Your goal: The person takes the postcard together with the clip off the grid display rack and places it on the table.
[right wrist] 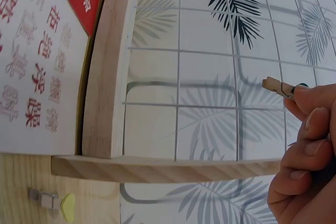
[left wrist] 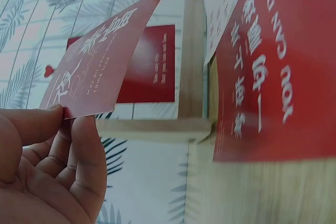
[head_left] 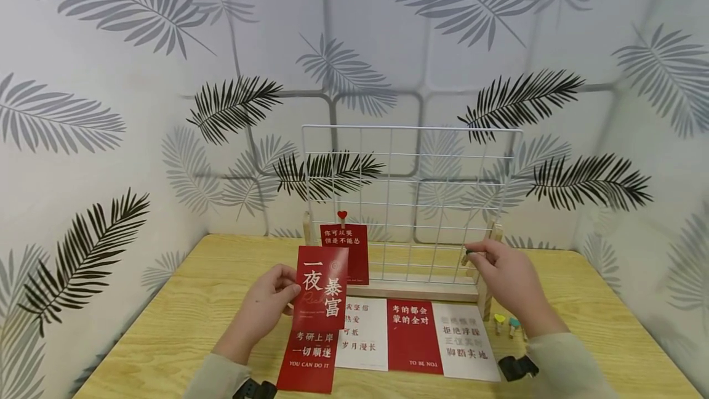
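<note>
My left hand (head_left: pixel 266 300) pinches a red card (head_left: pixel 323 285) with white lettering by its left edge, thumb in front. In the head view this card overlaps a second red card (head_left: pixel 359 257), which hangs on the white wire grid (head_left: pixel 412 202) from a clip with a red heart (head_left: pixel 342 215). My right hand (head_left: pixel 506 279) pinches a small wooden clothespin (right wrist: pixel 278 86) between thumb and index finger, its dark end under the fingertips. It is held up near the right side of the grid, apart from any card.
In front of the grid's wooden base (head_left: pixel 399 290) lies a row of cards, among them a white card (head_left: pixel 465 340) and a red card (head_left: pixel 415 337). Clothespins with a yellow heart (head_left: pixel 500 319) and a teal heart (head_left: pixel 514 322) lie at the right on the wooden table (head_left: pixel 166 325).
</note>
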Available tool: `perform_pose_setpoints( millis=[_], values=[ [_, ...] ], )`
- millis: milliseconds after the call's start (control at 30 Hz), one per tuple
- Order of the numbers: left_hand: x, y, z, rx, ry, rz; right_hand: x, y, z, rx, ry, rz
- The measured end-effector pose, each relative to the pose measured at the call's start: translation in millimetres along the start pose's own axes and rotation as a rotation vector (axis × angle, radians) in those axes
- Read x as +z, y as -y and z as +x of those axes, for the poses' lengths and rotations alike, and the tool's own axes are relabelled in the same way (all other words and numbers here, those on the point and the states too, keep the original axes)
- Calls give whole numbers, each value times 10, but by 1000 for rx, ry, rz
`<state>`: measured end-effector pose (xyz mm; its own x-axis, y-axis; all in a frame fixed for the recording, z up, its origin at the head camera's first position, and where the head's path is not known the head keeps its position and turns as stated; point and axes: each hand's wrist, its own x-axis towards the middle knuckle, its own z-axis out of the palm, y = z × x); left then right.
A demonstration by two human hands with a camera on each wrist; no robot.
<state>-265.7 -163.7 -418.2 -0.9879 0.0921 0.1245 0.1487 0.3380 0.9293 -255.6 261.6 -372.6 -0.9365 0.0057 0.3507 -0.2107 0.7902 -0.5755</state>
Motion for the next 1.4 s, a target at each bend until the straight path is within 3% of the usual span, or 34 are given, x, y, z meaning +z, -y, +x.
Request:
perform_pose_setpoints(
  millis=[300, 600, 833, 1400],
  values=[
    [-303, 88, 20, -22, -18, 47, -79, -190, -83, -5, 22, -22],
    [-581, 241, 37, -66, -32, 67, -184, -461, -189, 35, 129, -9],
    [-670, 363, 62, -104, -43, 72, -315, -618, -229, 88, 219, -19],
    [-725, 524, 95, -196, -32, 60, -487, -1018, -274, 155, 275, 15]
  ],
)
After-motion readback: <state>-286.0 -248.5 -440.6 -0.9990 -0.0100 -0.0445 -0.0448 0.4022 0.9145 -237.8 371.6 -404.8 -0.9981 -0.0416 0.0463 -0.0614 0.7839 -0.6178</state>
